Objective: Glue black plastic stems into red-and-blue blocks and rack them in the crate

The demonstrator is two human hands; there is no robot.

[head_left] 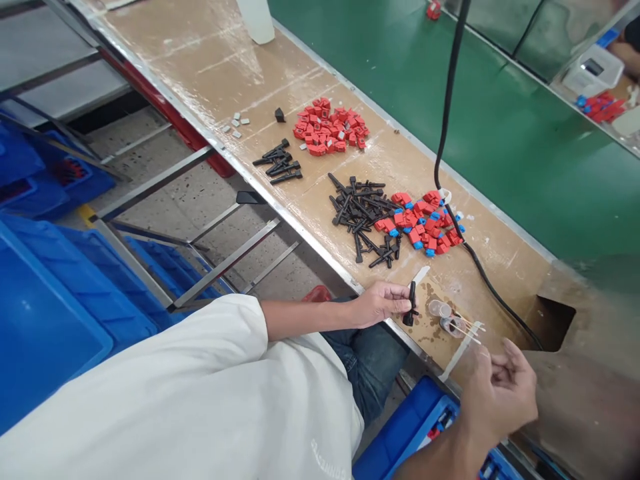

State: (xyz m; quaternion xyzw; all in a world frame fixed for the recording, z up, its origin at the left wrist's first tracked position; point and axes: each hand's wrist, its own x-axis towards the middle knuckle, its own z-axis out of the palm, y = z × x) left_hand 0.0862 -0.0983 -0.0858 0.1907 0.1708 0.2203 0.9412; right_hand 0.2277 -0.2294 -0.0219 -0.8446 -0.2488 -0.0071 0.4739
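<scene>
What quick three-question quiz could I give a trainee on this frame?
1. Multiple choice: what is in the grip of the left hand?
A) a clear round plastic cup
B) a slim black plastic piece with a wider end
C) a small red plastic block

2. True or false: the pile of red-and-blue plastic pieces lies right up against the pile of black rod-like plastic pieces.

3. Fill in the missing colour: the broad flat surface beyond the long brown bench top is ____.

Key: 1. B; 2. true; 3. green.
</scene>
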